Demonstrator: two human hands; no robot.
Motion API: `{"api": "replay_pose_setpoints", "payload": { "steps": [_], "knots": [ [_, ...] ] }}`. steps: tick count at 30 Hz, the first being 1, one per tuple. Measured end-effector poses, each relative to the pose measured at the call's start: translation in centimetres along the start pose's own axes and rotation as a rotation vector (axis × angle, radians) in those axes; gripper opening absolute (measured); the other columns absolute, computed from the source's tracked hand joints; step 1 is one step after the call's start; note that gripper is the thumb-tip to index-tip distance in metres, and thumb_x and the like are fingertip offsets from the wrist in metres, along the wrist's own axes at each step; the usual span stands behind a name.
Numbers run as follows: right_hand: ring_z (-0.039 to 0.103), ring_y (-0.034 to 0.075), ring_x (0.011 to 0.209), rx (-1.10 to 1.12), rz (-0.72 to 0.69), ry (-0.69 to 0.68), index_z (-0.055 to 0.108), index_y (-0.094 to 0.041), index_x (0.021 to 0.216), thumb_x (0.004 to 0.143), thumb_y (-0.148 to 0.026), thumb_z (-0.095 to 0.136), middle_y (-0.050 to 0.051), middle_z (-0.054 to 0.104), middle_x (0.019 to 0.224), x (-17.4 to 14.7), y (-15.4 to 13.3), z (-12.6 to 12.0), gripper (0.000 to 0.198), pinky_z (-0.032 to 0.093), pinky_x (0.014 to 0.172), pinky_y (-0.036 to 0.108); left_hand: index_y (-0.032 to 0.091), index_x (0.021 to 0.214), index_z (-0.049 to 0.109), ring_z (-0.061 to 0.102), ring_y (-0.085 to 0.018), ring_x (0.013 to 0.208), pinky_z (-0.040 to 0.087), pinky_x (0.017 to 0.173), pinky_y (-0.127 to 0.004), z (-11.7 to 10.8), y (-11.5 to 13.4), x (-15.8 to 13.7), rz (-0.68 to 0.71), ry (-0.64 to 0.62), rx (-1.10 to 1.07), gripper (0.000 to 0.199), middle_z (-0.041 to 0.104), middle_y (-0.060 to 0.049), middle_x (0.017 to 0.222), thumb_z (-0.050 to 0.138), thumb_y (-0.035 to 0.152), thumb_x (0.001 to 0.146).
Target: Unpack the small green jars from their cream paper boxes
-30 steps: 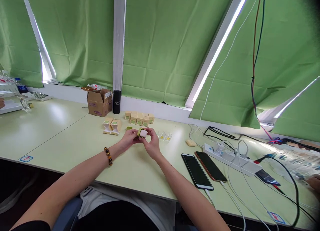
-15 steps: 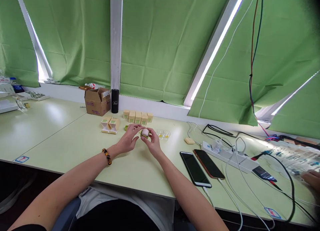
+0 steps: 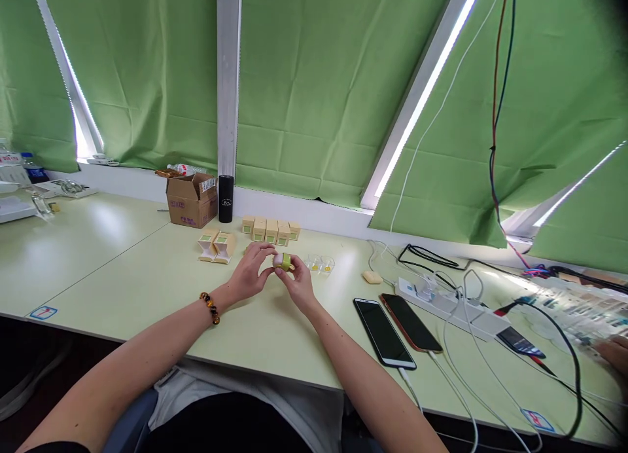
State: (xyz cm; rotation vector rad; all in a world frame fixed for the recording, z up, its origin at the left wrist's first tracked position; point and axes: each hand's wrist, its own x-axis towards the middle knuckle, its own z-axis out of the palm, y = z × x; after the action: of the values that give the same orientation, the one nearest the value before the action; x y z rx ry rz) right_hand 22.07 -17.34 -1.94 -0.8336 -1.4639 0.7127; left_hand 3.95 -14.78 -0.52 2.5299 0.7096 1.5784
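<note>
Between my two hands is a small rounded case [image 3: 283,262], pale pinkish-white on its left part and wrapped in an olive-green cover on its right, where a small loop shows. My left hand [image 3: 252,271] pinches the pale end with thumb and fingertips; a dark beaded bracelet circles that wrist. On the green end, my right hand [image 3: 299,286] grips with thumb and fingers. Clear plastic pieces with yellow centres [image 3: 320,264] lie just right of the right hand. Several small cream boxes [image 3: 271,231] stand behind the hands, and two opened ones [image 3: 216,246] are to the left.
A cardboard box [image 3: 191,201] and a black cylinder [image 3: 226,199] stand at the back. Two phones [image 3: 384,333] lie at right, near a white power strip [image 3: 446,307] with tangled cables. A cream-coloured piece [image 3: 371,277] rests nearby. Another person's hand [image 3: 613,352] is at the right edge.
The case has turned in my hands, so its green cover now faces right and the pale end faces left. My left fingers have closed in on the pale end.
</note>
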Motion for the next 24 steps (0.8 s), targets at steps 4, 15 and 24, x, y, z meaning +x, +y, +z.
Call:
{"api": "replay_pose_setpoints", "payload": {
  "steps": [4, 15, 24],
  "knots": [
    [0.068, 0.024, 0.100, 0.016, 0.020, 0.006, 0.069, -0.025, 0.105, 0.085, -0.054, 0.077, 0.004, 0.073, 0.104, 0.01, -0.23, 0.19, 0.036, 0.056, 0.090, 0.039, 0.024, 0.131, 0.063, 0.056, -0.029, 0.129, 0.048, 0.111, -0.052, -0.01, 0.09, 0.07, 0.011, -0.018, -0.065, 0.036, 0.064, -0.014, 0.131, 0.060, 0.016, 0.096],
    [0.071, 0.023, 0.093, 0.057, 0.087, 0.003, 0.072, -0.025, 0.109, 0.084, -0.061, 0.076, 0.007, 0.074, 0.107, 0.42, 0.48, -0.06, 0.044, 0.059, 0.076, 0.037, 0.026, 0.123, 0.071, 0.064, -0.028, 0.118, 0.051, 0.106, -0.047, 0.08, 0.21, 0.27, -0.077, 0.023, -0.143, 0.027, 0.071, -0.012, 0.120, 0.068, 0.029, 0.096],
    [0.072, 0.018, 0.082, -0.083, -0.009, 0.026, 0.061, -0.027, 0.137, 0.094, -0.048, 0.069, 0.011, 0.069, 0.132, -0.17, -0.06, -0.07, 0.049, 0.061, 0.066, 0.032, 0.021, 0.125, 0.066, 0.060, -0.027, 0.109, 0.054, 0.096, -0.046, 0.48, -0.27, -0.13, 0.074, 0.024, 0.148, 0.026, 0.067, -0.011, 0.113, 0.061, 0.021, 0.099]
  ]
}}
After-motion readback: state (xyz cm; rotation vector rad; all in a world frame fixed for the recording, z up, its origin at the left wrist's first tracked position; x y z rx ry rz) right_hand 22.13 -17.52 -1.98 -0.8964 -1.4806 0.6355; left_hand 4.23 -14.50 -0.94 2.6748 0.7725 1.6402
